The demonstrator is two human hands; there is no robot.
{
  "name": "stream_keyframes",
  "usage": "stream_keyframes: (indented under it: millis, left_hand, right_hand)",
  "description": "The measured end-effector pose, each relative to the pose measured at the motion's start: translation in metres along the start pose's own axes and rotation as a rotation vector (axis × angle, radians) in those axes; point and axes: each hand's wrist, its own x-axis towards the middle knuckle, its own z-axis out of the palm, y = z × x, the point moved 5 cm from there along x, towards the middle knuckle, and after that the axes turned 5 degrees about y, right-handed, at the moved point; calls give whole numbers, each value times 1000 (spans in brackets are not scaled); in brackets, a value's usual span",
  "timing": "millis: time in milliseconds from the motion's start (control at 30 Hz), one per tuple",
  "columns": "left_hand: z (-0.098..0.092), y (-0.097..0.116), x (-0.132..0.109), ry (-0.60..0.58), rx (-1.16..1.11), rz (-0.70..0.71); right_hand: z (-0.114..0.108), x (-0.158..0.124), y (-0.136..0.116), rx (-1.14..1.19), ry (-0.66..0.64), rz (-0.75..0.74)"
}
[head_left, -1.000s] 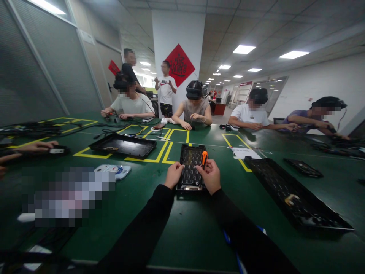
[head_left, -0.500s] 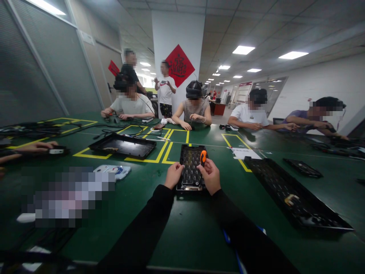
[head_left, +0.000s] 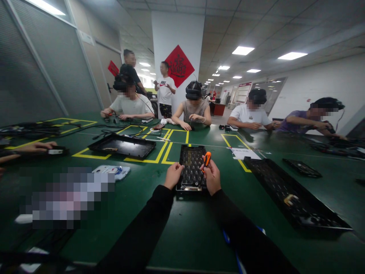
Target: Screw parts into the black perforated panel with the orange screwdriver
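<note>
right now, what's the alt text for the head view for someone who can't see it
A left hand holds a black casing by its left edge on a green table while the right hand holds an orange-and-black tool at its right side. One black tray lies left, a longer tray right; four people sit across the table.

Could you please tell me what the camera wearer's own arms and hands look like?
The left hand and the right hand are both bare, with no glove to be seen. Long, plain black sleeves run down to the hands, and no print, stripe or cable shows on them. Finer detail of the cloth is too dark to tell.
</note>
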Motion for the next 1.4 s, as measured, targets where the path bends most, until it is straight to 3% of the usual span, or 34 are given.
stream_keyframes:
  millis: [200, 467, 967, 1167, 1400]
  left_hand:
    - [0, 1, -1, 1, -12, 0]
    - [-1, 3, -2, -1, -14, -30]
    - [-2, 4, -1, 0, 13, -5]
    - [-1, 3, -1, -7, 7, -12]
    - [-2, 4, -2, -2, -4, -21]
  right_hand:
    - [4, -1, 2, 72, 47, -52]
    - [0, -1, -3, -170, 42, -148]
    - [1, 0, 2, 15, 40, 20]
    - [4, 0, 0, 46, 45, -31]
    - [0, 0, 0, -143, 51, -111]
